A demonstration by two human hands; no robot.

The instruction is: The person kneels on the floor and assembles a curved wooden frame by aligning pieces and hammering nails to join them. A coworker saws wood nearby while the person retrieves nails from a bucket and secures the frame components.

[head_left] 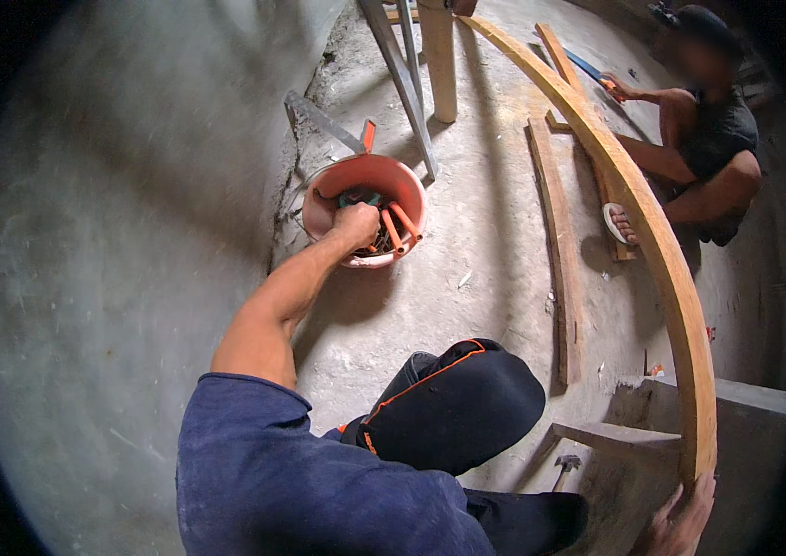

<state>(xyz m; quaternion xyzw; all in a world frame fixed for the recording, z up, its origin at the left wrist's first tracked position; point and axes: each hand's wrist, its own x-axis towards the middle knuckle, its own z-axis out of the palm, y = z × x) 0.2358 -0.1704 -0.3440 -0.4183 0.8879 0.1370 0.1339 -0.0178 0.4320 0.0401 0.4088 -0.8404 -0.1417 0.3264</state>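
My left hand (356, 225) reaches into a pinkish-orange bucket (317, 215) by the wall, its fingers curled down among the contents. What they hold, if anything, is hidden. Beside that hand, two orange tool handles (403, 222) lean on the bucket's rim, and something teal lies behind it. A long squared wooden beam (645, 204) runs from the top of the picture to the lower right, its curve drawn out by the lens. At its near end my right hand (680, 521) grips the wood, partly cut off by the picture's edge.
A hammer (566, 463) stands by my knee, near a wooden crosspiece (620, 437) and concrete ledge (754, 397). Wooden planks (555, 250) lie on the floor. Across the beam, a person (713, 139) crouches with a blue-bladed handsaw (583, 65). Metal legs (399, 79) rise behind the bucket.
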